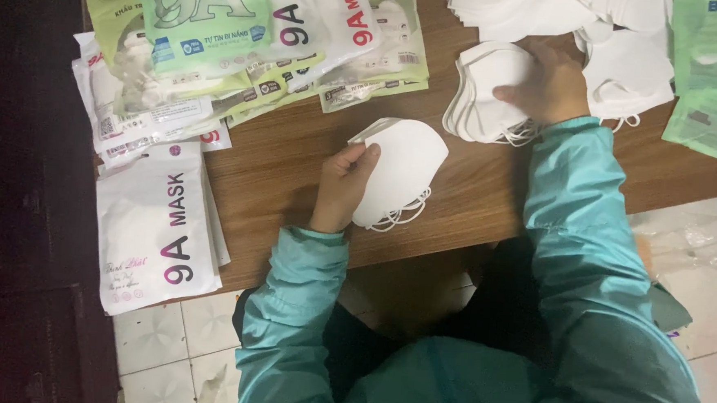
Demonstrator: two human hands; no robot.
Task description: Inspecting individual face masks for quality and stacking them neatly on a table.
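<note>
My left hand [345, 184] grips a small stack of folded white face masks [405, 167] just above the wooden table [278, 173]; their ear loops hang below the stack. My right hand [549, 85] rests further back on a second stack of white masks [483, 89] lying on the table, fingers spread over its top. Both arms are in teal jacket sleeves.
Printed white and green mask pouches [219, 47] are heaped at the table's back left, and one white pouch [154, 228] overhangs the near left edge. More loose white masks [580, 25] lie at the back right beside green pouches [716, 81]. Tiled floor lies below.
</note>
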